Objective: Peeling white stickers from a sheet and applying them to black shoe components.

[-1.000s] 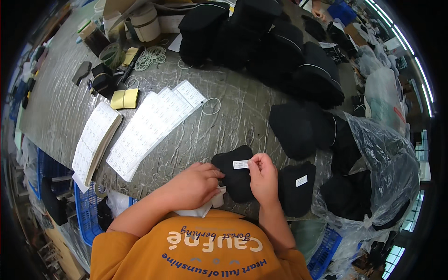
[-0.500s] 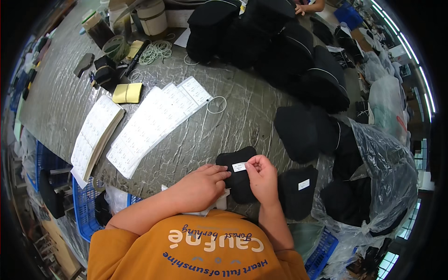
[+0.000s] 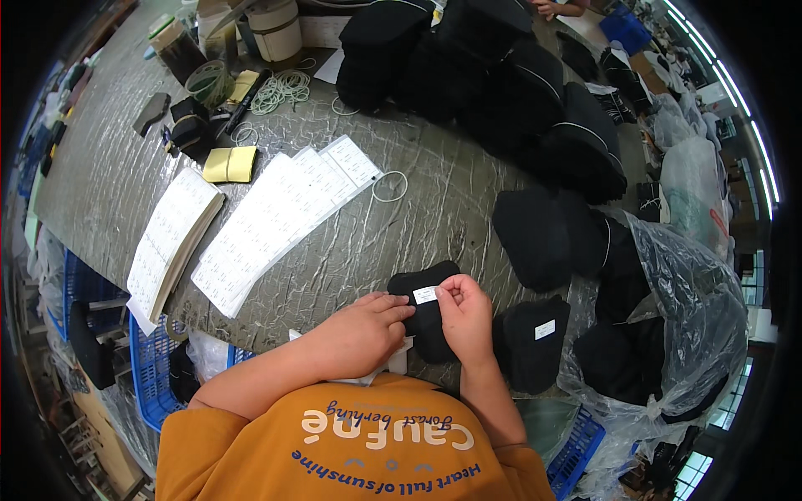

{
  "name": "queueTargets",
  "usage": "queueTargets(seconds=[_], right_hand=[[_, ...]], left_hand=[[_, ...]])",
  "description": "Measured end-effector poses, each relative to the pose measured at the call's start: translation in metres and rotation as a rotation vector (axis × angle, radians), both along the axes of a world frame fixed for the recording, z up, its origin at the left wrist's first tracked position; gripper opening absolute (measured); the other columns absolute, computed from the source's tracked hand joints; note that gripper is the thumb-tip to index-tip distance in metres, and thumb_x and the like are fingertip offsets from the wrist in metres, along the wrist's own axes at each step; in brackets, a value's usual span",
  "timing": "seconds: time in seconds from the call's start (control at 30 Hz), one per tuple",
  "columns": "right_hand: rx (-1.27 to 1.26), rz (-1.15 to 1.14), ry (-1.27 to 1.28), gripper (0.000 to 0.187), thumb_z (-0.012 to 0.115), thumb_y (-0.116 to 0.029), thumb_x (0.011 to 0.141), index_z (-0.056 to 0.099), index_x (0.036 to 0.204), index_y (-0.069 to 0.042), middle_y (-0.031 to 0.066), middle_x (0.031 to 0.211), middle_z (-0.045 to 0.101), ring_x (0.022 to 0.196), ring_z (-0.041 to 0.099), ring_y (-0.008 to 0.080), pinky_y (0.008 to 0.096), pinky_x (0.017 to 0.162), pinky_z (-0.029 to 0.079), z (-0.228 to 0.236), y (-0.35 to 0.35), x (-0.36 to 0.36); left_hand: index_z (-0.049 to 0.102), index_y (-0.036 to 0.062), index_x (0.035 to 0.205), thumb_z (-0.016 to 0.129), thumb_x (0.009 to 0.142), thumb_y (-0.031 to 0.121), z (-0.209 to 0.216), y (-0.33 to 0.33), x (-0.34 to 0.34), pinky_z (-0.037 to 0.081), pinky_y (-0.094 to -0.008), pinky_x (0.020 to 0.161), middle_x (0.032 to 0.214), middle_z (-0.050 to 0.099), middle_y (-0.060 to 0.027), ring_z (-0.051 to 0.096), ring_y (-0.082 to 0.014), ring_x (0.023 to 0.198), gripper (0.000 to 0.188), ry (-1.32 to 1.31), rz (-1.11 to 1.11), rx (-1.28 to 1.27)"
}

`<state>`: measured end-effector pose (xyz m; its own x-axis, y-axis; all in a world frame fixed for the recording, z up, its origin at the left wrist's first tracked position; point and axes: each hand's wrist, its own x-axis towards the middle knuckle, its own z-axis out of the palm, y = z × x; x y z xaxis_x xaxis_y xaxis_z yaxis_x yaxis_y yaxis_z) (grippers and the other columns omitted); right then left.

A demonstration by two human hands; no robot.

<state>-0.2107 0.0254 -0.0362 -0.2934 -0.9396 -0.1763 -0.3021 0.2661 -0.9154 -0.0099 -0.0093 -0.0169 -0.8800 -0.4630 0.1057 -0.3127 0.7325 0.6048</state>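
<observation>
A black fabric pad [image 3: 428, 324] with rounded ends lies on the table in front of me. On its upper part is a small white label [image 3: 424, 296]. My right hand [image 3: 466, 316] pinches the label's right end between thumb and fingertips. My left hand [image 3: 368, 332] rests its outstretched fingers flat on the pad's left edge, the fingertips close to the label's left end. To the right of my right hand lies another black pad [image 3: 528, 361], bearing a similar white label [image 3: 545, 329].
Sheets of printed labels [image 3: 276, 221] and a thick label stack [image 3: 171, 242] lie to the left. Bundled black pads [image 3: 543, 125] fill the far right, beside a clear plastic bag [image 3: 710, 284]. Pots, elastic bands [image 3: 284, 90] and a yellow pad [image 3: 229, 164] sit far left. Another person's hand [image 3: 549, 10] shows at the back.
My right hand has shifted very slightly left and down at the label's end. My left hand has stayed almost still on the pad.
</observation>
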Motion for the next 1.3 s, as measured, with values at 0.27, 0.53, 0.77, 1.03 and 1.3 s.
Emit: queueTargets(seconds=[0.27,0.53,0.77,1.03,1.3], right_hand=[[-0.009,-0.008,0.05,0.006,0.065,-0.004,0.086,0.061,0.087,0.001,0.0071,0.07,0.064,0.059,0.058,0.0113,0.0283,0.056,0.048,-0.006,0.001,0.0],[-0.068,-0.088,0.091,0.017,0.071,-0.003,0.08,0.057,0.091,0.0,0.0094,0.069,0.063,0.058,0.061,0.0171,0.0307,0.055,0.048,-0.012,0.0,0.0],[-0.102,-0.105,0.443,0.021,0.071,-0.002,0.077,0.057,0.092,-0.001,0.0124,0.072,0.058,0.069,0.06,0.0306,0.039,0.065,0.049,-0.007,-0.004,-0.005],[-0.245,-0.024,0.518,0.015,0.066,-0.003,0.083,0.054,0.091,-0.001,0.0143,0.073,0.057,0.067,0.058,0.0302,0.0387,0.062,0.047,-0.005,0.002,-0.009],[-0.229,-0.214,0.113,0.013,0.058,0.0,0.09,0.047,0.09,-0.005,-0.0036,0.07,0.043,0.061,0.038,0.0037,0.0206,0.054,0.033,0.057,0.024,-0.025]], left_hand=[[0.066,-0.001,0.077,0.058,0.081,0.014,0.002,-0.001,-0.007,0.036,-0.0441,0.106,0.132,0.056,-0.0167,0.053,-0.0299,0.118,0.017,-0.024,-0.003,-0.065],[0.068,0.0006,0.078,0.055,0.083,0.016,0.0,0.0,-0.011,0.034,-0.0443,0.108,0.135,0.055,-0.0152,0.053,-0.0269,0.118,0.02,-0.109,0.0,-0.116],[0.069,0.0007,0.081,0.055,0.083,0.016,-0.002,0.002,-0.013,0.032,-0.0471,0.109,0.135,0.054,-0.0148,0.053,-0.0262,0.119,0.02,-0.147,0.007,-0.142],[0.066,-0.0031,0.106,0.065,0.083,0.017,0.002,0.003,0.003,0.034,-0.0468,0.108,0.126,0.061,-0.0149,0.049,-0.0308,0.126,0.031,0.005,0.067,0.069],[0.062,-0.0045,0.107,0.064,0.085,0.011,0.0,-0.004,0.009,0.04,-0.0468,0.102,0.119,0.063,-0.0179,0.053,-0.0355,0.122,0.027,0.1,0.032,0.209]])
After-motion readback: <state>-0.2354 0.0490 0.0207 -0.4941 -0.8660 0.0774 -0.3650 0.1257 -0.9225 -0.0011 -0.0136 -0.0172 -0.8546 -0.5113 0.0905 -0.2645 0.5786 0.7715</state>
